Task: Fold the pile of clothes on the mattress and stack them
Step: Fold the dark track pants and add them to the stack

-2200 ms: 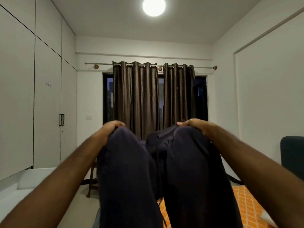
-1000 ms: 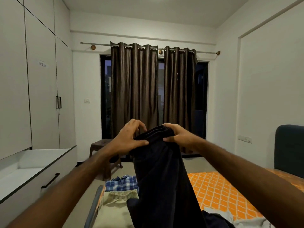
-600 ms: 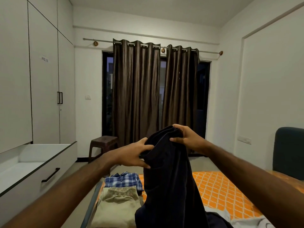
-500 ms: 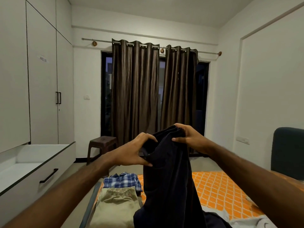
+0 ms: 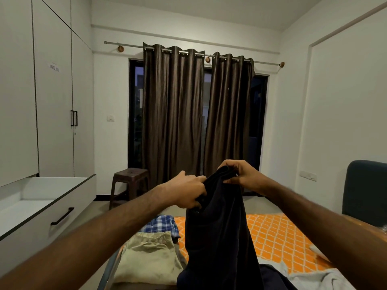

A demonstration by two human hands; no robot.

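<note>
The dark garment was held up over the mattress by its top edge, pinched in the curled fingers of the left hand and right hand (edges probably best aligned before it was lowered).

Folded trousers lie before a folded shirt on the mattress.

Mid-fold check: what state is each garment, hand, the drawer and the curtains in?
Dark garment: held up, hanging.
Left hand: grips garment.
Right hand: pinches garment top.
Khaki garment: folded, on mattress.
Plaid shirt: folded.
Drawer: open.
Curtains: mostly drawn.
</note>
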